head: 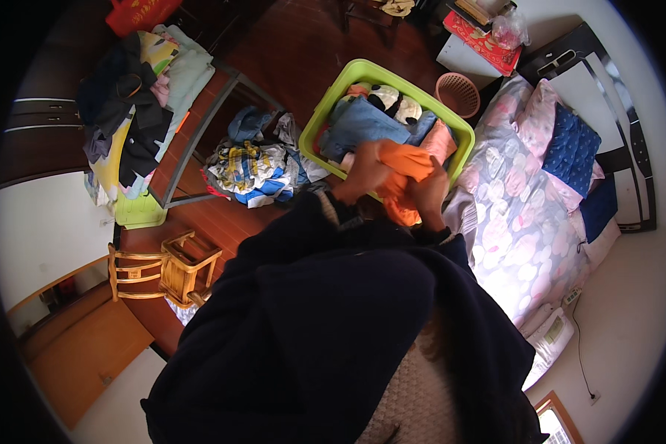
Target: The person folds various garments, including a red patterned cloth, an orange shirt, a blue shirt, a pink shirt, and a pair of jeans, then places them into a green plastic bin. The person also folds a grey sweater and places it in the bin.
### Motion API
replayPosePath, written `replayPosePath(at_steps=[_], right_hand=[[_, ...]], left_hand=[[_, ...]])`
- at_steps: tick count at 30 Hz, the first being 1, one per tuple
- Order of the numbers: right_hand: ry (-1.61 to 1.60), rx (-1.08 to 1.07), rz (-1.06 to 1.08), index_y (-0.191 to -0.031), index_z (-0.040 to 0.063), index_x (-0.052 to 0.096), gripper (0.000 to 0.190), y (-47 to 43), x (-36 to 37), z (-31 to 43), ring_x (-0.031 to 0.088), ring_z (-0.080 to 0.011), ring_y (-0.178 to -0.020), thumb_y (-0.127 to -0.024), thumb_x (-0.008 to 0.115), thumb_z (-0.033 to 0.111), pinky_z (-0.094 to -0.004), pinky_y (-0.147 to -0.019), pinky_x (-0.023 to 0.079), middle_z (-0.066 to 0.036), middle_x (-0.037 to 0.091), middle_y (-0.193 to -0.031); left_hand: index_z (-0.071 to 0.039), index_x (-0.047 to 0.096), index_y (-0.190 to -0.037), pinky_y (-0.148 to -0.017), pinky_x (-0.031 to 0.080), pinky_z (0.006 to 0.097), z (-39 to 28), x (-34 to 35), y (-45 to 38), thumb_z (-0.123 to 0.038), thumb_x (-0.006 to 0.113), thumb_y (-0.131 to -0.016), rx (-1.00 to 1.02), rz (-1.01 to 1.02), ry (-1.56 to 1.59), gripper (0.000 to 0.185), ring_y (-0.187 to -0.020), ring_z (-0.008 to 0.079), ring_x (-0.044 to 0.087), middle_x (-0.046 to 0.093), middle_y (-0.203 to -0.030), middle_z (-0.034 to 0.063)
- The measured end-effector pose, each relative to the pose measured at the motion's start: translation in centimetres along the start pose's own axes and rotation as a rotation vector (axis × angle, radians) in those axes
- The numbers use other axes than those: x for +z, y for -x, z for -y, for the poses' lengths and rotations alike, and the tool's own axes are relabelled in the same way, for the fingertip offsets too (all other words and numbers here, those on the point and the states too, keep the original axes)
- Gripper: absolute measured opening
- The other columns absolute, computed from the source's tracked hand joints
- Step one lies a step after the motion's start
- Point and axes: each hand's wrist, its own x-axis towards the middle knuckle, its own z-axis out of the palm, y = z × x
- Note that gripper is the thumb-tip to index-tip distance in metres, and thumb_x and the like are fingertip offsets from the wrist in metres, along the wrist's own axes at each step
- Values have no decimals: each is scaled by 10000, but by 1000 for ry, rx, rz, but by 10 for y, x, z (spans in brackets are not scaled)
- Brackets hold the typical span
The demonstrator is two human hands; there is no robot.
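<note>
An orange cloth garment (402, 166) is bunched between my two hands over the near edge of a lime-green plastic bin (333, 100). My left hand (363, 172) grips its left side. On the right side, my right hand (430, 191) holds a gathered part, and the lower folds hang below the bin's rim. Inside the bin lie folded blue denim (361, 125), a black-and-white fluffy item (386, 99) and a folded salmon-pink cloth (439, 141). The garment and my hands hide part of the bin's near side.
Left of the bin, a loose heap of clothes (250, 169) lies beside a grey metal frame (197, 136). Further left are piled garments (139, 105) and a wooden chair (186, 272). A bed with a patterned cover (510, 194) stands close on the right, behind a pink mesh basket (458, 94).
</note>
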Motion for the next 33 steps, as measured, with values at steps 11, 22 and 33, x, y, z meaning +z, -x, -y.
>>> replayPosePath(at_steps=[11,22,33], right_hand=[[-547,19,279,-967,-16,634,197,-10,-2,15,625,-106,-793,-775,618,25,-260,-714,503,-35,689,-877],[36,0,37,-1008,129,595,334,-17,-2,34,653,-304,-780,-715,731,212,-374,-674,506,-119,664,-811],[-378,13,222,-946,11,642,138,-22,-21,12,595,-82,-746,-818,590,24,-237,-661,488,-3,654,-827]], left_hand=[[-35,556,-943,-655,481,412,6,-15,0,-135,739,-661,29,-64,-837,351,-769,348,630,638,-819,174],[-9,545,-1029,-760,481,332,-15,-8,-8,-89,700,-673,346,-181,-327,396,-796,251,646,642,-791,117],[-72,570,-977,-640,480,372,-14,13,-6,-156,751,-665,141,-208,-695,370,-754,310,649,643,-773,128]])
